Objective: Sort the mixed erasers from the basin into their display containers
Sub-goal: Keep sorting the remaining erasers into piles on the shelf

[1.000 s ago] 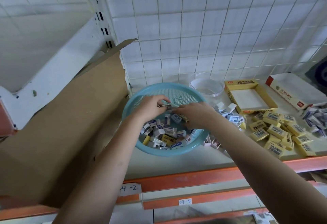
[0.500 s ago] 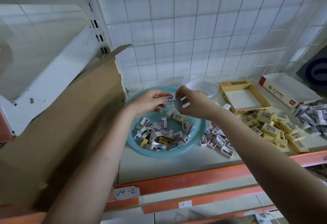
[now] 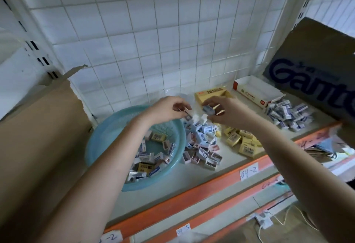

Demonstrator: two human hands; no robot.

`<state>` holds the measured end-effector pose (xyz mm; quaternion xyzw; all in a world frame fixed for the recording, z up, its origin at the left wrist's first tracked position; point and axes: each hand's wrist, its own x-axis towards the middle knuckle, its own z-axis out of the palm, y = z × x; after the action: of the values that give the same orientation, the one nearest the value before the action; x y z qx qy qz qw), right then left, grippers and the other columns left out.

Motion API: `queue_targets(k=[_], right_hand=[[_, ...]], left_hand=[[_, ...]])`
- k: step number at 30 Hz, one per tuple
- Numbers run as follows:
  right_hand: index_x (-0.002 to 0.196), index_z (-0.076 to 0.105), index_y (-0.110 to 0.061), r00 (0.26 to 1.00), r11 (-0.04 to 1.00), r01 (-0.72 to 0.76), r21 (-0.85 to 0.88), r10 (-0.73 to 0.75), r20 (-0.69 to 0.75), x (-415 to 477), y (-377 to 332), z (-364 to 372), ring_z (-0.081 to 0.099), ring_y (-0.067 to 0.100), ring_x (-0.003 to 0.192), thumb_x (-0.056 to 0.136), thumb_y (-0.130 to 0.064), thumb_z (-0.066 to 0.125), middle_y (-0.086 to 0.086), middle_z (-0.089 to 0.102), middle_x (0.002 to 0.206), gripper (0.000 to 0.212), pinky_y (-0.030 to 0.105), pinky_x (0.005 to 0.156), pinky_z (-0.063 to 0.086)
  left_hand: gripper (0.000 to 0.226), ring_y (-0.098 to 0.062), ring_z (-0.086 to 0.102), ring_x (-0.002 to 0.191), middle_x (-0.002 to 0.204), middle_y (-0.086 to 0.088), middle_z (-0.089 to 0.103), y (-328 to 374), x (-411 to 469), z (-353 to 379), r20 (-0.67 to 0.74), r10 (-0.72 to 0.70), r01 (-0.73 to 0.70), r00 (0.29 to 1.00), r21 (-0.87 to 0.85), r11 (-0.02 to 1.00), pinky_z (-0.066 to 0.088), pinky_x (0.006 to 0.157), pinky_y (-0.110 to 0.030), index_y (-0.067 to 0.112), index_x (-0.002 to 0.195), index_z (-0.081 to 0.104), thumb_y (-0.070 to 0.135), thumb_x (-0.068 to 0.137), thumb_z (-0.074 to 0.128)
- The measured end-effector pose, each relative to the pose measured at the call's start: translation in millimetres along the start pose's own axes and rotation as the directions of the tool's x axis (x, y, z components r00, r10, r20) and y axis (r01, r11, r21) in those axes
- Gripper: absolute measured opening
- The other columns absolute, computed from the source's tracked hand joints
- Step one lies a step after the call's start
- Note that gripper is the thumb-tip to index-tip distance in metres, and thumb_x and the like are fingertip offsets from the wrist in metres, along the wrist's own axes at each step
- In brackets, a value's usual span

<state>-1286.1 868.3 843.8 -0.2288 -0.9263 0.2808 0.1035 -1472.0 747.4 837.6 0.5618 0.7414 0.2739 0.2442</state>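
A teal mesh basin [image 3: 99,142] holds mixed erasers [image 3: 151,158], with a pale-sleeved pile [image 3: 201,142], yellow pile [image 3: 240,141] and blue-white pile [image 3: 286,115] to its right before a yellow box [image 3: 211,93] and white box [image 3: 257,92]; the left hand [image 3: 169,108] pinches a small eraser [image 3: 187,117], the right hand [image 3: 228,112] a grey eraser [image 3: 208,109].

The shelf [image 3: 192,183] carries everything, with the wire grid [image 3: 153,41] behind it. The basin [image 3: 99,146] stands at the left against a cardboard sheet [image 3: 38,146], with mixed erasers [image 3: 149,158] in it. Just right of the basin lies a first pile [image 3: 201,144], and right of that a second pile [image 3: 240,141]. Behind these stands an open box [image 3: 209,93], with a second box [image 3: 257,92] to its right. Before the second box lies a third pile [image 3: 288,116], beside a leaning board [image 3: 317,69] at the far right. The left grip [image 3: 167,109] hangs over the basin's right rim; the right grip [image 3: 228,112] hangs over the first pile, with an eraser [image 3: 208,109] in it
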Motion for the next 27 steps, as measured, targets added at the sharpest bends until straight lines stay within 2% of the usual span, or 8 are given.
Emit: queue_targets(k=[2, 6, 12, 17, 20, 23, 25, 27], right_hand=[[0.12, 0.056, -0.024, 1.0, 1.0, -0.011, 0.011, 0.011, 0.026, -5, 5, 1, 0.063, 0.005, 0.085, 0.083, -0.016, 0.069, -0.012, 0.06, 0.109, 0.04, 0.02, 0.082, 0.053], [0.121, 0.055, -0.027, 0.998, 0.998, -0.023, 0.059, 0.019, 0.063, -4, 8, 4, 0.061, -0.004, 0.083, 0.085, -0.017, 0.068, -0.015, 0.057, 0.108, 0.039, 0.006, 0.073, 0.049], [0.119, 0.056, -0.025, 0.998, 0.996, -0.011, 0.087, 0.006, 0.055, 8, 4, 12, 0.064, 0.007, 0.095, 0.085, -0.013, 0.066, -0.007, 0.062, 0.111, 0.037, 0.025, 0.09, 0.052], [0.117, 0.059, -0.021, 0.998, 0.994, 0.065, 0.092, -0.067, 0.015, 19, -17, 25, 0.062, 0.007, 0.092, 0.087, -0.01, 0.064, -0.008, 0.063, 0.105, 0.033, 0.009, 0.079, 0.048], [0.113, 0.061, -0.021, 0.992, 0.989, 0.12, 0.087, -0.123, 0.027, 28, -37, 37, 0.06, 0.001, 0.087, 0.087, -0.011, 0.063, -0.011, 0.063, 0.101, 0.028, 0.003, 0.075, 0.045], [0.112, 0.063, -0.02, 0.982, 0.98, 0.167, 0.107, -0.175, 0.066, 39, -58, 54, 0.06, -0.001, 0.086, 0.087, -0.008, 0.063, -0.01, 0.065, 0.101, 0.028, -0.001, 0.075, 0.044], [0.114, 0.063, -0.019, 0.971, 0.976, 0.203, 0.083, -0.211, 0.11, 46, -70, 66, 0.062, 0.005, 0.092, 0.088, -0.007, 0.062, -0.007, 0.065, 0.106, 0.029, 0.002, 0.082, 0.044], [0.119, 0.061, -0.019, 0.955, 0.971, 0.239, 0.001, -0.235, 0.18, 54, -78, 78, 0.061, 0.008, 0.098, 0.088, -0.006, 0.059, -0.004, 0.064, 0.114, 0.033, 0.016, 0.092, 0.047]], left_hand=[[0.024, -0.005, 0.06, 0.092, 0.095, 0.015, 0.063, 4, 4, 7, 0.038, 0.015, -0.017, 0.999, 0.068, 0.998, 0.046, 0.083, -0.017, 0.026, 0.108, 0.065, 0.019, 0.085, 0.069], [0.041, -0.008, 0.06, 0.096, 0.109, 0.01, 0.063, 4, 3, 15, 0.052, 0.023, -0.029, 0.998, 0.127, 0.991, 0.048, 0.087, -0.023, 0.023, 0.119, 0.061, 0.029, 0.081, 0.073], [0.03, 0.002, 0.055, 0.095, 0.108, 0.016, 0.061, -12, -17, 2, -0.084, 0.02, -0.013, 0.996, 0.083, 0.996, 0.042, 0.077, -0.009, 0.025, 0.115, 0.063, 0.019, 0.085, 0.069], [0.028, 0.001, 0.058, 0.091, 0.105, 0.015, 0.063, -33, -44, -10, -0.154, -0.021, 0.034, 0.988, 0.082, 0.996, 0.045, 0.079, -0.016, 0.031, 0.106, 0.064, 0.016, 0.083, 0.07], [0.027, -0.001, 0.061, 0.085, 0.108, 0.016, 0.063, -50, -65, -13, -0.193, -0.111, 0.133, 0.975, 0.102, 0.986, 0.045, 0.077, -0.02, 0.037, 0.1, 0.061, 0.017, 0.083, 0.071], [0.028, -0.006, 0.058, 0.09, 0.115, 0.01, 0.063, -69, -84, -17, -0.215, -0.205, 0.239, 0.955, 0.143, 0.96, 0.044, 0.079, -0.023, 0.029, 0.107, 0.063, 0.017, 0.084, 0.069], [0.031, -0.009, 0.057, 0.095, 0.119, 0.007, 0.062, -77, -95, -19, -0.212, -0.279, 0.317, 0.936, 0.169, 0.933, 0.045, 0.08, -0.024, 0.023, 0.115, 0.062, 0.016, 0.085, 0.068], [0.035, -0.011, 0.057, 0.096, 0.122, 0.005, 0.061, -83, -102, -19, -0.206, -0.328, 0.366, 0.922, 0.185, 0.912, 0.045, 0.08, -0.024, 0.021, 0.119, 0.061, 0.016, 0.085, 0.068]])
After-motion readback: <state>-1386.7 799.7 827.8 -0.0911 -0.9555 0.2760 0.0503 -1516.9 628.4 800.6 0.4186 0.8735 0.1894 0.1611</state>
